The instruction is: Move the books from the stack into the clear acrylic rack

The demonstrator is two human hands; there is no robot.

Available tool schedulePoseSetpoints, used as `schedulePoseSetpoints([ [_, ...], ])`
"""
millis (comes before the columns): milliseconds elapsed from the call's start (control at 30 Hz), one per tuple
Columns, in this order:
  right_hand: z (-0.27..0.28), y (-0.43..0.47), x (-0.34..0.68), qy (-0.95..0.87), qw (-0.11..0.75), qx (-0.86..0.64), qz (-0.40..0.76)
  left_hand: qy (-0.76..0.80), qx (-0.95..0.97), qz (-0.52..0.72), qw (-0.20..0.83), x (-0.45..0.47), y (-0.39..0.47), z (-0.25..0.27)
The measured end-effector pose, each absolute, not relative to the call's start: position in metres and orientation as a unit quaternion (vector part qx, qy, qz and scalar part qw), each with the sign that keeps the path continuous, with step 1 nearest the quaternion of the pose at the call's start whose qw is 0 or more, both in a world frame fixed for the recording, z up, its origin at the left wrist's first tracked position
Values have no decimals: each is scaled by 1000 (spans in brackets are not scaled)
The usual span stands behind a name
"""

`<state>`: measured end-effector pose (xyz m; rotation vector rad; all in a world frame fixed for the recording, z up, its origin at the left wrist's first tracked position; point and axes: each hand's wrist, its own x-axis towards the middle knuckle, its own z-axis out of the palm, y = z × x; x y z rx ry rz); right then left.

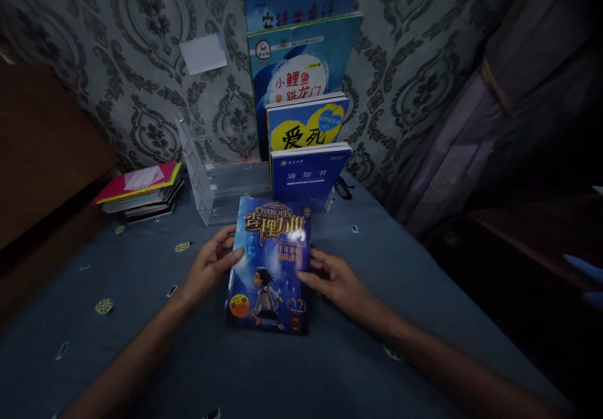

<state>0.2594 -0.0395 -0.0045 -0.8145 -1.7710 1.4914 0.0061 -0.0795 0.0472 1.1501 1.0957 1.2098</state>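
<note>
1) By the left hand (214,257), the left side of a glossy blue book (268,274) is pinched: the thumb is laid on the cover, and the other fingers are curled at the edge
2) By the right hand (334,274), the right side is pinched in a similar manner, somewhat lower
3) The book is thus held between both hands, cover toward the camera, in front of a transparent stand (195,177); whether its lower edge is rested on the tablecloth (188,369) cannot be told
4) It is judged that the smooth cover could be let slip if the two thumbs are pressed unevenly, since only the sides are gripped
5) If the book is pushed forward too low, its top could be knocked against the front booklet (306,177), and the upright books (306,61) behind could be disturbed
6) Between the left wall of the stand and these books, a gap is offered; just outside that wall, movement is limited by a stack of books (139,199)
7) Wider room is given on the tablecloth at the left; at the right, its slanting edge is found near a small dark object (345,188) and the curtain (461,111)
</note>
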Motion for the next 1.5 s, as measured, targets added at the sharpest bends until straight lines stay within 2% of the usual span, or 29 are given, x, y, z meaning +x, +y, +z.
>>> schedulePoseSetpoints([
  [100, 19, -32, 257, -693, 374, -275, 551, 456, 525, 527, 489, 3, -78, 60],
  [267, 29, -12, 265, -815, 445, -258, 268, 468, 625, 511, 360, -10, -79, 64],
  [367, 15, -3, 271, -865, 437, -193, 153, 448, 725, 443, 277, -18, -82, 51],
  [467, -2, -1, 274, -895, 399, -168, 109, 427, 792, 378, 218, -22, -87, 30],
  [700, -15, -11, 287, -938, 272, -183, 116, 410, 867, 239, 152, -22, -104, 2],
  [900, -22, -11, 297, -954, 221, -158, 125, 399, 889, 150, 164, -27, -113, 7],
  [1233, -6, -25, 250, -962, 177, -180, 104, 498, 825, 224, 143, -31, -88, 0],
  [1500, -5, -24, 201, -950, 162, -216, 156, 493, 829, 231, 127, -32, -71, -9],
])
